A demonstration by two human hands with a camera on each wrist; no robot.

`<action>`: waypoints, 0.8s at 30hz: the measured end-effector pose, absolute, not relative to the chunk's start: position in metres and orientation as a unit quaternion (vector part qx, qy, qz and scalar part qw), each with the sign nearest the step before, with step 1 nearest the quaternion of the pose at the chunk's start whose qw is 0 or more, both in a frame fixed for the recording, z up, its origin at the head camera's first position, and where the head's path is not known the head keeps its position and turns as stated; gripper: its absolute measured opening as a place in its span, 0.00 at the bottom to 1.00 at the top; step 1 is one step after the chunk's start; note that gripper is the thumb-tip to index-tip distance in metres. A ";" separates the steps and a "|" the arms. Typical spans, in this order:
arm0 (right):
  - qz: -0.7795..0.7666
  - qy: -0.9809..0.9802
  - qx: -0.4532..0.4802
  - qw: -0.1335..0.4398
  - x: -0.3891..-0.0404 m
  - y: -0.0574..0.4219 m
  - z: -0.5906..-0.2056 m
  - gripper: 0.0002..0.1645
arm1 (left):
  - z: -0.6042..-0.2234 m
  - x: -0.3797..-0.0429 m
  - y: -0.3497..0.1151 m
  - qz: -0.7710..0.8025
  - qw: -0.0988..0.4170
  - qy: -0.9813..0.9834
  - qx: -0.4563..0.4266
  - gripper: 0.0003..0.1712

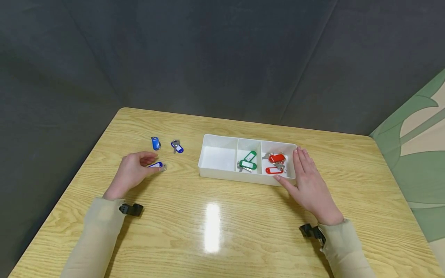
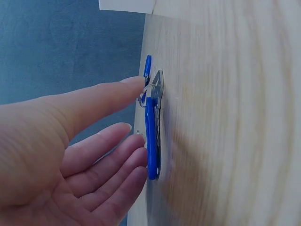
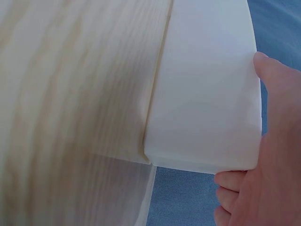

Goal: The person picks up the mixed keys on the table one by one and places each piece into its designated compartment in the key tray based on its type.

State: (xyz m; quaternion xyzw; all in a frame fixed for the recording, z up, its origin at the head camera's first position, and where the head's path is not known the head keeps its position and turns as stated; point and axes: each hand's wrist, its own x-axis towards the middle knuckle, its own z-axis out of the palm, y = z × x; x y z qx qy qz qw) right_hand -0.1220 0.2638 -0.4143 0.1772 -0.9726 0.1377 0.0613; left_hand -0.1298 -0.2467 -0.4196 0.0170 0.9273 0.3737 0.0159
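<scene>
My left hand (image 1: 130,172) is low over the table at a blue key tag (image 1: 156,165) with a key on its ring. In the left wrist view the thumb reaches the ring end of that blue tag (image 2: 151,141), and the loosely bent fingers lie along its edge. Beyond it are two more blue-tagged keys, one blue side up (image 1: 155,143), one with a white label (image 1: 177,147). My right hand (image 1: 313,187) rests against the right end of a white three-section box (image 1: 222,173), fingers straight along the end wall, thumb at the front rim.
Green key tags (image 1: 248,165) with keys lie in the box's middle section, red key tags (image 1: 277,158) with keys in its right one. The left section has nothing in it. A dark curtain (image 1: 208,58) hangs behind the wooden table (image 1: 174,224).
</scene>
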 end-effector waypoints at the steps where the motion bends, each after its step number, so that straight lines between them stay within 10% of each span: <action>1: 0.138 -0.972 0.178 0.062 -0.122 0.264 -0.414 0.61 | -0.420 -0.129 -0.247 0.372 0.014 0.928 0.017 0.28; 24: 0.139 -0.972 0.177 0.061 -0.123 0.264 -0.414 0.61 | -0.425 -0.131 -0.241 0.343 0.044 0.937 0.036 0.14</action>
